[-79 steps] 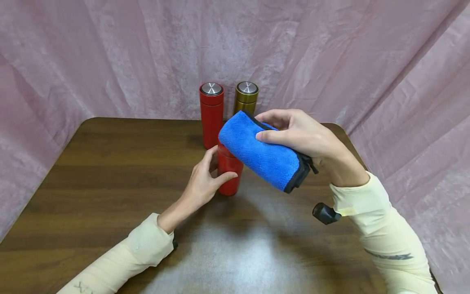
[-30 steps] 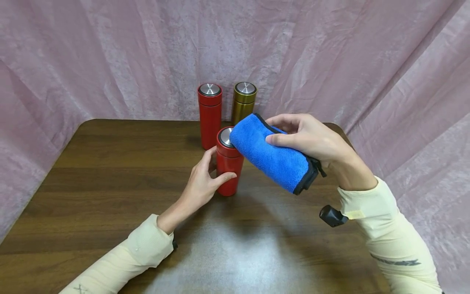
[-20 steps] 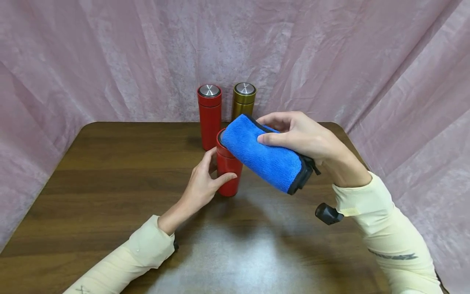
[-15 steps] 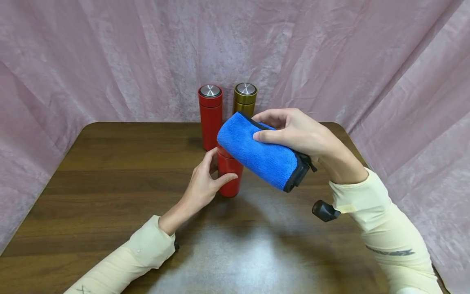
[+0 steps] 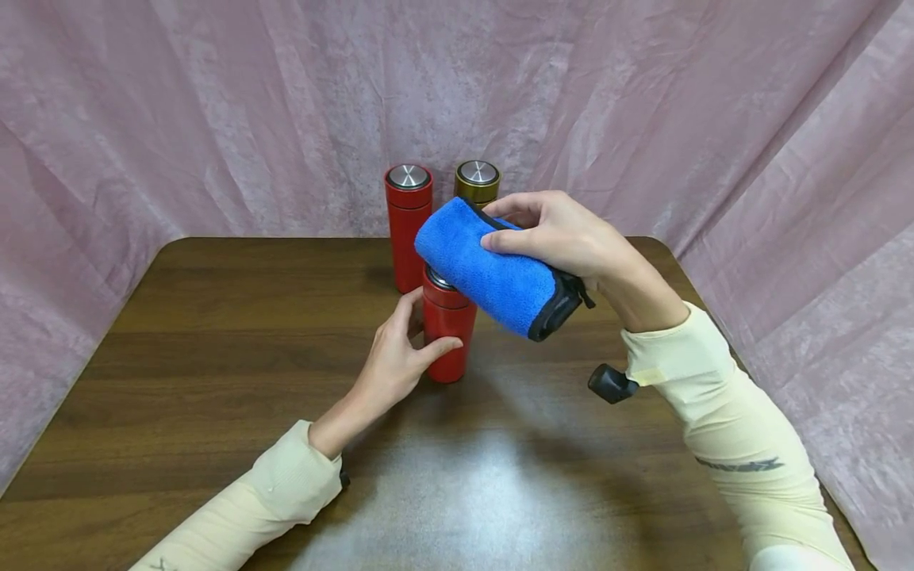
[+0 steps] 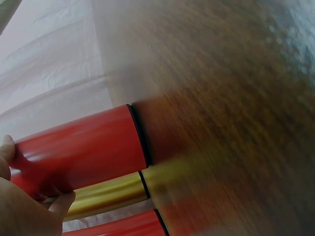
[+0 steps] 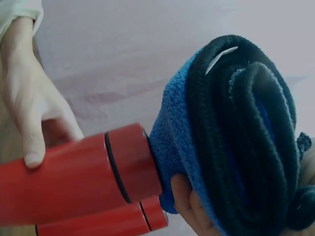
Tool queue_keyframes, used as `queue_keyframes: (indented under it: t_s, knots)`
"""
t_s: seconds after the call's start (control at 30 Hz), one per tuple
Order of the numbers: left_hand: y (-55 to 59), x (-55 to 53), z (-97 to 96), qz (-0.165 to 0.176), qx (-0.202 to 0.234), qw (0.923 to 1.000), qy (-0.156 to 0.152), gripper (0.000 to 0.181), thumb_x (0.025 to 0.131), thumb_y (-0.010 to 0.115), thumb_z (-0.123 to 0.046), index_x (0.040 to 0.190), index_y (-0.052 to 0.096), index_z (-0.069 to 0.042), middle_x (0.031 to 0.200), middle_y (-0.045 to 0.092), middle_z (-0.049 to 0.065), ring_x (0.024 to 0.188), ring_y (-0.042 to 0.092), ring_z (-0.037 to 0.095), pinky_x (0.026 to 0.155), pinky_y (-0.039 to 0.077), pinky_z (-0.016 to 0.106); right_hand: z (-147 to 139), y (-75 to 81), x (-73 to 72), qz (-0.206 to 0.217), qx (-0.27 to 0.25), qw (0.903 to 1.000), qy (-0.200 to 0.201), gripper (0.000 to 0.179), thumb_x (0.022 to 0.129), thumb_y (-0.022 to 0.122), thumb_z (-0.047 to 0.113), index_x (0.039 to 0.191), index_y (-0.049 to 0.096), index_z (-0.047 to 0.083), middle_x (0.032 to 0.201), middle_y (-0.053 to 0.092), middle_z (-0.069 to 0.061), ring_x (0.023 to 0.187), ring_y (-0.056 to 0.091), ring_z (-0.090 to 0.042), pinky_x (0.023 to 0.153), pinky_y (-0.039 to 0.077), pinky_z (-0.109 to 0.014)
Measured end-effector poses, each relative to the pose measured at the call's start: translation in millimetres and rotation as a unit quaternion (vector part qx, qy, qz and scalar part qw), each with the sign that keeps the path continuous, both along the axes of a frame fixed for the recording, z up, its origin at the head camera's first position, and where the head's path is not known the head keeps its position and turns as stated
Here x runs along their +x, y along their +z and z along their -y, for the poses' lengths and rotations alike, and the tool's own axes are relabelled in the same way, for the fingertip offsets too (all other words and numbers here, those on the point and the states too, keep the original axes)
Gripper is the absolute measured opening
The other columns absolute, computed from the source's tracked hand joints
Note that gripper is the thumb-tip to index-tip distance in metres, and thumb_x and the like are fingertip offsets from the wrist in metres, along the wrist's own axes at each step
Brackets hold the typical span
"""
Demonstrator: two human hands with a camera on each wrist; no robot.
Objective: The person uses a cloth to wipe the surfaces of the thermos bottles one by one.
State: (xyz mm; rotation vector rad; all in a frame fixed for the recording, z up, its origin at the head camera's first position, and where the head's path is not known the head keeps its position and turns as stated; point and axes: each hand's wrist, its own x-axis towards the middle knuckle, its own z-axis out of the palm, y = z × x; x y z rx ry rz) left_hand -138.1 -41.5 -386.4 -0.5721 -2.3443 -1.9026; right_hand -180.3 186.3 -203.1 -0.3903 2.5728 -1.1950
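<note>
My left hand (image 5: 393, 357) grips the front red thermos bottle (image 5: 448, 333) around its body, thumb across the near side. The bottle stands upright on the table. In my right hand (image 5: 564, 234) is a folded blue towel (image 5: 493, 270) with black edging, pinched between thumb and fingers. Its left end hangs over the bottle's silver-topped lid (image 5: 437, 279), hiding most of it. The right wrist view has the towel (image 7: 179, 123) right at the lid end of the red bottle (image 7: 74, 172). Seen from the left wrist, the bottle's black base (image 6: 139, 133) is at the tabletop.
Behind the front bottle stand a second red thermos (image 5: 408, 230) and a gold thermos (image 5: 477, 182), the gold one partly covered by the towel. A brown wooden table (image 5: 214, 333) lies beneath, and a pink curtain (image 5: 286, 119) hangs along its back and sides.
My right hand moves the towel left and right over the lid; over the last half second it has shifted up and left, baring the lid's front edge. The left hand keeps its hold.
</note>
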Motion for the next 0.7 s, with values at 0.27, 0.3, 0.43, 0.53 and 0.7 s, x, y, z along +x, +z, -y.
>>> queue_keyframes:
  t_s: [0.27, 0.3, 0.43, 0.53, 0.7]
  knots:
    - [-1.1, 0.6, -1.1, -0.008, 0.002, 1.0, 0.005, 0.078, 0.084, 0.088, -0.01, 0.148, 0.044, -0.006, 0.132, 0.065, 0.012, 0.12, 0.063, 0.025, 0.102, 0.054, 0.041, -10.7, -3.7, -4.1, 0.012, -0.02, 0.9991, -0.036, 0.049, 0.096, 0.072, 0.034, 0.14, 0.062, 0.014, 0.128, 0.067, -0.013, 0.099, 0.069, -0.032, 0.082, 0.058, -0.038]
    - [-1.4, 0.8, -1.3, -0.009, 0.001, 0.9999, 0.007, 0.078, 0.084, 0.088, -0.01, 0.148, 0.044, -0.006, 0.131, 0.065, 0.013, 0.12, 0.063, 0.025, 0.102, 0.054, 0.041, -13.1, -3.8, -3.4, 0.008, -0.024, 0.9989, -0.04, 0.05, 0.096, 0.072, 0.034, 0.141, 0.061, 0.014, 0.13, 0.066, -0.013, 0.101, 0.069, -0.032, 0.083, 0.059, -0.038]
    - [-2.7, 1.3, -2.0, -0.015, -0.001, 0.9998, 0.013, 0.078, 0.083, 0.088, -0.008, 0.148, 0.045, -0.004, 0.129, 0.066, 0.014, 0.118, 0.064, 0.026, 0.101, 0.054, 0.041, -21.2, -5.1, 2.6, -0.034, -0.08, 0.9943, -0.062, 0.052, 0.099, 0.071, 0.029, 0.146, 0.056, 0.014, 0.139, 0.061, -0.013, 0.114, 0.065, -0.031, 0.089, 0.058, -0.038]
    - [-3.1, 1.4, -2.4, -0.017, 0.001, 0.9997, 0.015, 0.079, 0.082, 0.089, -0.007, 0.147, 0.045, -0.004, 0.128, 0.066, 0.015, 0.117, 0.064, 0.026, 0.101, 0.054, 0.041, -25.0, -11.0, 8.3, -0.09, -0.144, 0.983, -0.071, 0.051, 0.1, 0.069, 0.019, 0.147, 0.054, 0.01, 0.142, 0.058, -0.016, 0.12, 0.063, -0.032, 0.091, 0.058, -0.038]
    - [-3.1, 1.1, -2.2, -0.017, 0.003, 0.9997, 0.016, 0.079, 0.081, 0.089, -0.007, 0.148, 0.046, -0.004, 0.129, 0.066, 0.015, 0.118, 0.065, 0.026, 0.101, 0.054, 0.041, -25.3, -32.8, 12.0, -0.179, -0.182, 0.9653, -0.053, 0.051, 0.098, 0.069, 0.003, 0.146, 0.052, 0.003, 0.137, 0.061, -0.018, 0.114, 0.066, -0.032, 0.09, 0.06, -0.036]
